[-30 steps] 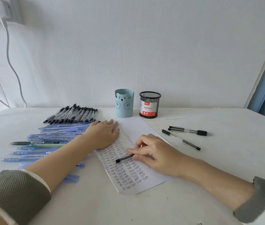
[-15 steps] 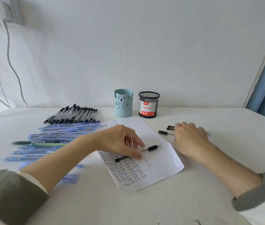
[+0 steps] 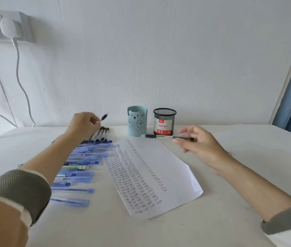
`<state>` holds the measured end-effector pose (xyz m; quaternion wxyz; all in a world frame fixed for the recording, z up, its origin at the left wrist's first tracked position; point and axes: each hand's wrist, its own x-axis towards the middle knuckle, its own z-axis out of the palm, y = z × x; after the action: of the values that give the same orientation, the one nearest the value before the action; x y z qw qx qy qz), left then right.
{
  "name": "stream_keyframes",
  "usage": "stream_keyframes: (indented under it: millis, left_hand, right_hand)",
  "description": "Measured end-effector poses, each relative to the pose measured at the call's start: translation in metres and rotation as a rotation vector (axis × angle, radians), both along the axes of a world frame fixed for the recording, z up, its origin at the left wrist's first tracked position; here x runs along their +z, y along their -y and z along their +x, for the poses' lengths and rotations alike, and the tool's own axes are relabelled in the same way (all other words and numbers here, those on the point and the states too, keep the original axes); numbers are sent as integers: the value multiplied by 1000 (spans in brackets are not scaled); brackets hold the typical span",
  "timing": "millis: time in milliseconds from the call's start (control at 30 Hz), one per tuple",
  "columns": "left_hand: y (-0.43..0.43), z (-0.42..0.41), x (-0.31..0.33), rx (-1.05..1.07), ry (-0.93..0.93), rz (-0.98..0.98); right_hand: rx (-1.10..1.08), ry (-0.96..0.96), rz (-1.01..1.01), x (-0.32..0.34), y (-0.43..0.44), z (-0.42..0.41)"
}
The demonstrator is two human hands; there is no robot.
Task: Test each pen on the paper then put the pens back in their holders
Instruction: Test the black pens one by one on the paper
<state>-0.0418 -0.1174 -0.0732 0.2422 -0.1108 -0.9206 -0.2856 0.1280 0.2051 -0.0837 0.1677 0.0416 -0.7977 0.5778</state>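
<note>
- Carrying the tested black pen (image 3: 103, 117) off the paper (image 3: 159, 175), the left hand (image 3: 85, 125) now pinches it in its fingers above the row of black pens (image 3: 101, 135) at the counter's (image 3: 159, 232) back-left.
- The right hand (image 3: 200, 141) has lifted a fresh pen (image 3: 184, 138), fingers pinching it, just in front of the mesh holder (image 3: 164, 122).
- Likely one test is done and the next is starting; no pen shows above either holder.
- Count: one paper; two holders, the mesh one and the bear holder (image 3: 137, 122); two pens in hand; four row pens visible; blue pens (image 3: 80, 166) too blurred to count, roughly a dozen.
</note>
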Motion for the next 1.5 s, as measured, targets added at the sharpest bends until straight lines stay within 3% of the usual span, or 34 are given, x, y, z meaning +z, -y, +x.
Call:
stream_keyframes:
  millis: [300,533,667,800,1000,1133,1300,1500]
  left_hand:
    - [11,-21,-18,191,47,-148]
    - [-3,-10,-8,131,-75,-178]
    - [-32,10,8,-96,30,-238]
    - [-59,36,0,-305,161,-425]
    - [-81,57,-38,-205,112,-513]
    - [-80,62,-45,-191,125,-500]
    - [-80,64,-47,-182,111,-527]
    - [-81,67,-47,-183,125,-528]
  right_hand:
    - [343,185,-810,11,15,9]
    - [318,310,-894,20,9,16]
    - [254,360,-947,18,8,14]
    - [251,355,-887,15,16,14]
    - [371,390,-859,2,21,12]
    - [392,362,-530,-4,24,19]
    - [495,352,-362,-9,30,22]
    - [311,209,23,-24,37,25]
